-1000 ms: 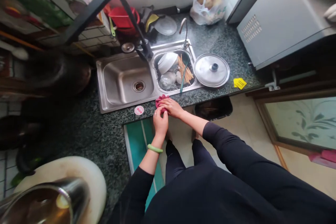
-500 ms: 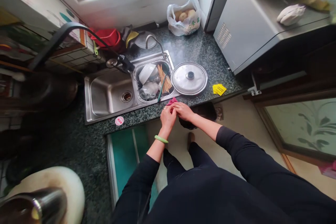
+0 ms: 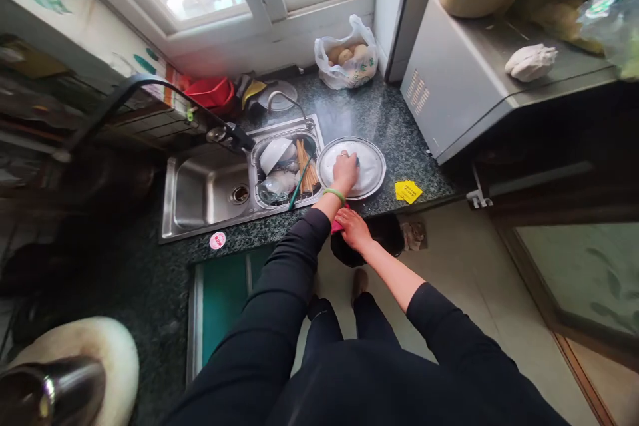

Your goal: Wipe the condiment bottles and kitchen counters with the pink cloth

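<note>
My left hand (image 3: 345, 173), with a green bangle at its wrist, is closed round the dark knob of the round metal lid (image 3: 369, 176) on the counter beside the sink. Below it, at the counter's front edge, my right hand (image 3: 354, 229) grips a pink cloth (image 3: 338, 225). Left of the lid, a rack in the sink's right basin holds a white bowl (image 3: 273, 156), wooden chopsticks (image 3: 307, 173) and a long green utensil (image 3: 300, 181).
The left sink basin (image 3: 210, 186) lies under a black faucet. A bag of potatoes (image 3: 349, 63) stands behind the lid, yellow packets (image 3: 409, 191) to its right. A microwave (image 3: 459, 80) is at right. Below the edge is a black bin (image 3: 389, 236).
My left hand has left the cloth and moved up to the lid's knob. My right hand still has the cloth, slightly lower in view. The camera view has shifted.
</note>
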`<state>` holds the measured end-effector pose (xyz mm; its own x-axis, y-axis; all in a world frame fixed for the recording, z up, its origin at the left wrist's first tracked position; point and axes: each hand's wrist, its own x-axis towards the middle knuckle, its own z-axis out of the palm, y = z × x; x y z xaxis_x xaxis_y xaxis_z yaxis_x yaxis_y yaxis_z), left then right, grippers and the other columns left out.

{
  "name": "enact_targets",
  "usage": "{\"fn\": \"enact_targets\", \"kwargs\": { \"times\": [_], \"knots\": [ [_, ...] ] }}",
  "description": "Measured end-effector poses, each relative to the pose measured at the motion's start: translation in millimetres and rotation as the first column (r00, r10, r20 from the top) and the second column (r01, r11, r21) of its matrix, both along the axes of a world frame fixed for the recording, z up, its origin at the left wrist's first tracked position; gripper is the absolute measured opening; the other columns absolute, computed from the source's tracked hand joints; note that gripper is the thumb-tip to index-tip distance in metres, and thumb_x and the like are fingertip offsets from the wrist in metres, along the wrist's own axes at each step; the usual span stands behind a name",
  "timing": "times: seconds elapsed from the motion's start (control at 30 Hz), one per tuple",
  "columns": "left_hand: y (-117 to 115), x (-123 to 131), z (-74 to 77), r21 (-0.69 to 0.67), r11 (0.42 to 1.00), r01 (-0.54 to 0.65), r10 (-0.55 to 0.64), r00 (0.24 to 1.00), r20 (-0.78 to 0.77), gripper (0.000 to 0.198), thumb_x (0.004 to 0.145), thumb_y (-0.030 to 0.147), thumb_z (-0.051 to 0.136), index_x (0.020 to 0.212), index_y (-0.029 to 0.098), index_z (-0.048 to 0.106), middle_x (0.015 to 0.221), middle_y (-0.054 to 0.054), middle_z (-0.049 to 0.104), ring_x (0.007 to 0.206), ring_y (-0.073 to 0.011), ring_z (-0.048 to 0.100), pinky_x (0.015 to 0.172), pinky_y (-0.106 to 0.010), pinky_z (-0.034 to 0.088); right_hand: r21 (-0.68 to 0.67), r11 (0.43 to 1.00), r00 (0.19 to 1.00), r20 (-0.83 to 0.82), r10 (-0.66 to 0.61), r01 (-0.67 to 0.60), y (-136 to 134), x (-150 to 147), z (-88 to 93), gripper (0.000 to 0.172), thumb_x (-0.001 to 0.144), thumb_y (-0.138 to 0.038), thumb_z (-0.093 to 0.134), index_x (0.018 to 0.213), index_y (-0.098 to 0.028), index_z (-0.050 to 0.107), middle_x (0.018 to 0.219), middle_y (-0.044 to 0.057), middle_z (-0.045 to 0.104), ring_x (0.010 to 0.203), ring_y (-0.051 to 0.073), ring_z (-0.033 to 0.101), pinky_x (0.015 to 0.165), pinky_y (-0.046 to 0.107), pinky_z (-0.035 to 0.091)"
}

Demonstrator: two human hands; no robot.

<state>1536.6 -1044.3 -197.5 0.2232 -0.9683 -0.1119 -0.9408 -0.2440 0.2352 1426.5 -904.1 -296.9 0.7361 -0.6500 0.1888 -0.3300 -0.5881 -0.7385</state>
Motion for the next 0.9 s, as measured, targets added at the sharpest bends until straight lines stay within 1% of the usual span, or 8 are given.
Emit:
{"fn": "enact_targets", "kwargs": {
  "times": [0.17,0.23,0.3,0.43,0.5,0.63,0.77,0.9],
  "knots": [
    [1,1,13.9,0.0,1.0,-0.016,0.016,1.0,0.001,0.031,0.095,0.021,0.069,0.125,0.014,0.072,0.133,-0.019,0.064,0.114,-0.0262,0.067,0.089,-0.031,0.051,0.029,0.999,1.0,0.021,0.022,-0.022,-2,-6,-2.2,0.061,0.079,0.002,0.056,0.134,-0.019,0.073,0.145,0.011,0.069,0.143,0.029,0.056,0.125,0.052,0.042],
    [18,5,28.2,-0.076,0.997,-0.034,0.031,0.999,-0.04,0.034,0.093,0.025,0.071,0.125,0.015,0.071,0.128,-0.018,0.065,0.111,-0.0272,0.067,0.088,-0.033,0.053,0.032,0.998,0.999,0.019,0.046,-0.046,-2,-7,-4.4,0.061,0.078,0.0,0.055,0.133,-0.02,0.073,0.144,0.01,0.07,0.14,0.029,0.058,0.124,0.048,0.043],
    [49,12,47.6,-0.199,0.977,-0.076,0.054,0.992,-0.112,0.039,0.091,0.029,0.073,0.127,0.015,0.069,0.122,-0.017,0.066,0.108,-0.028,0.067,0.089,-0.036,0.055,0.05,0.998,0.998,-0.042,0.047,-0.045,-3,-8,-7.7,0.054,0.081,-0.006,0.055,0.128,-0.022,0.077,0.136,0.009,0.075,0.134,0.031,0.063,0.119,0.047,0.047],
    [150,42,96.6,-0.355,0.898,-0.26,0.194,0.958,-0.211,0.045,0.087,0.031,0.077,0.129,0.02,0.067,0.12,-0.01,0.067,0.106,-0.0248,0.068,0.094,-0.035,0.057,0.052,0.998,0.976,-0.219,-0.004,0.016,-5,-10,-17.4,0.041,0.086,-0.02,0.054,0.118,-0.02,0.08,0.124,0.015,0.078,0.129,0.036,0.066,0.111,0.05,0.052],
    [213,66,122.3,-0.373,0.848,-0.375,0.31,0.924,-0.225,0.042,0.085,0.03,0.077,0.125,0.022,0.068,0.117,-0.008,0.067,0.105,-0.0232,0.068,0.094,-0.034,0.058,0.003,1.0,0.983,-0.179,0.027,-0.027,-8,-12,-22.5,0.047,0.084,-0.021,0.05,0.121,-0.016,0.078,0.13,0.017,0.075,0.132,0.035,0.064,0.113,0.05,0.052],
    [340,122,167.0,-0.417,0.719,-0.556,0.533,0.826,-0.182,0.036,0.082,0.024,0.079,0.117,0.022,0.07,0.111,-0.006,0.068,0.102,-0.0219,0.069,0.095,-0.034,0.058,-0.093,0.985,0.989,-0.044,0.14,-0.143,-14,-14,-30.3,0.06,0.078,-0.024,0.046,0.13,-0.017,0.074,0.14,0.012,0.071,0.137,0.033,0.061,0.122,0.051,0.045],
    [447,174,198.0,-0.453,0.584,-0.674,0.713,0.692,-0.11,0.035,0.08,0.019,0.079,0.114,0.02,0.072,0.11,-0.008,0.069,0.103,-0.0235,0.07,0.097,-0.035,0.058,-0.066,0.988,0.987,-0.086,0.133,-0.138,-18,-12,-32.6,0.061,0.075,-0.033,0.046,0.125,-0.015,0.075,0.136,0.015,0.073,0.133,0.038,0.064,0.119,0.056,0.048],
    [516,238,214.6,-0.49,0.489,-0.721,0.804,0.591,-0.068,0.033,0.081,0.019,0.078,0.114,0.022,0.073,0.109,-0.008,0.07,0.104,-0.0245,0.071,0.096,-0.036,0.058,0.005,0.992,0.981,-0.15,0.126,-0.127,-20,-10,-26.9,0.063,0.07,-0.043,0.048,0.12,-0.016,0.077,0.133,0.014,0.075,0.131,0.04,0.068,0.118,0.055,0.05]
  ]
}}
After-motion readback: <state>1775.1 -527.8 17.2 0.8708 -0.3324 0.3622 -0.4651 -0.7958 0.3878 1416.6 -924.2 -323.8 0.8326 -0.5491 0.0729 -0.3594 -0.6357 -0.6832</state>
